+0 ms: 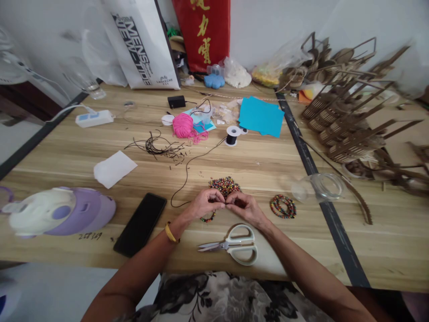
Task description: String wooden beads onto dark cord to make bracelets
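My left hand and my right hand meet fingertip to fingertip, both closed in a pinch on thin black cord. The cord trails from a white spool across the table to my left hand. What lies right between the fingertips is tiny and dark. Below my left hand, part of a beaded string shows in a curve on the table. A pile of multicoloured beads lies just beyond my fingers. Scissors with pale handles rest nearer my body, blades pointing left.
Finished-looking beaded loops lie right of my hands, near a clear plastic cup. Leftward are a black phone, a purple-and-white bottle and cut black cords. Pink yarn, blue sheets and woven baskets stand farther back.
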A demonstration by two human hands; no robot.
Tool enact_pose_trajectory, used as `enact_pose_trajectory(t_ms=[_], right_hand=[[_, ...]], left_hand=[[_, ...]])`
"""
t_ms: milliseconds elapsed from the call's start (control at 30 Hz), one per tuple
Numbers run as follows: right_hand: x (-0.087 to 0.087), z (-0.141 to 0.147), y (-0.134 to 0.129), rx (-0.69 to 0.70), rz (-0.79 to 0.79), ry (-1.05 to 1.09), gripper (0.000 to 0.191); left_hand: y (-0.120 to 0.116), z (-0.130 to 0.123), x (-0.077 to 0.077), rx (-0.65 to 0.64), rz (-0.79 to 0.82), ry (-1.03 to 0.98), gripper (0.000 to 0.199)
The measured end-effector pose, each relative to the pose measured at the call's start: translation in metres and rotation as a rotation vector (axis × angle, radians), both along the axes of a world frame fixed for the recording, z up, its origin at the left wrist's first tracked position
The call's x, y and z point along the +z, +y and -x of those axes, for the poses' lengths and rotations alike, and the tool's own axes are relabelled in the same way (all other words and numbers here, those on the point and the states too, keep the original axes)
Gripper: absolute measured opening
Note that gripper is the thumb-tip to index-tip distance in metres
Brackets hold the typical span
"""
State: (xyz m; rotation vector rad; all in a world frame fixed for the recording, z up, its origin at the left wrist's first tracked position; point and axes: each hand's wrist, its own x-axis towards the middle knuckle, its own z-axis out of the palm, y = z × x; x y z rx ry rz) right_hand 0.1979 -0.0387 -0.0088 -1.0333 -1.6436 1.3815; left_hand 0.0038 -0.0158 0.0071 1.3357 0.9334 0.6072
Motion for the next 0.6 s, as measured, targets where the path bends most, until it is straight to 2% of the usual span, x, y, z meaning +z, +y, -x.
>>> enact_pose_trajectory(t_ms=[200,400,600], right_hand=[[0.0035,0.0004,0.0001,-0.004,-0.045,-0.016,0.024],[0.0093,0.0002,-0.0009,0.01,-0.242,-0.077,0.018],[0.0085,-0.0012,-0.0001,-0.017,-0.315,-0.083,0.014]], left_hand=[[-0.0007,-0.0005,0.0004,-0.004,0.021,-0.021,0.019],[0.0002,0.0001,-0.0011,0.016,0.018,-0.026,0.01],[0.0003,0.0039,0.0035,0.0,0.112,-0.079,0.019]])
